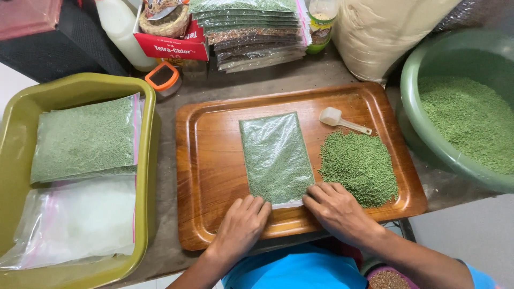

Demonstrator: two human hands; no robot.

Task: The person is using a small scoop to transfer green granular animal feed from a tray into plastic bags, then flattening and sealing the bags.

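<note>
So the clear plastic bag of green pellets (276, 158) is lying flat in the middle of the wooden tray (214, 160), with its near end right under both hands at the tray's front edge. The left hand (242, 223) has its fingers (256, 206) held close together and pressed flat on the bag's near-left corner, and the right hand (336, 207) does the same on the near-right corner, fingers (317, 191) together and pointing in along the bag's bottom strip. Neither hand is gripping anything, they're just pushing down on that end. The bag itself looks evenly filled, a flat rectangle, a bit shiny, with a thin clear strip showing at the near end. Just right of it on the tray there's a loose pile of pellets (360, 167) and a small white scoop (338, 119) near the tray's far right corner. Over at the desk's left edge sits an olive tub (147, 176) with another filled bag (84, 140) and empty bags (80, 219), and a green basin of pellets (466, 115) is at the right edge.
</note>
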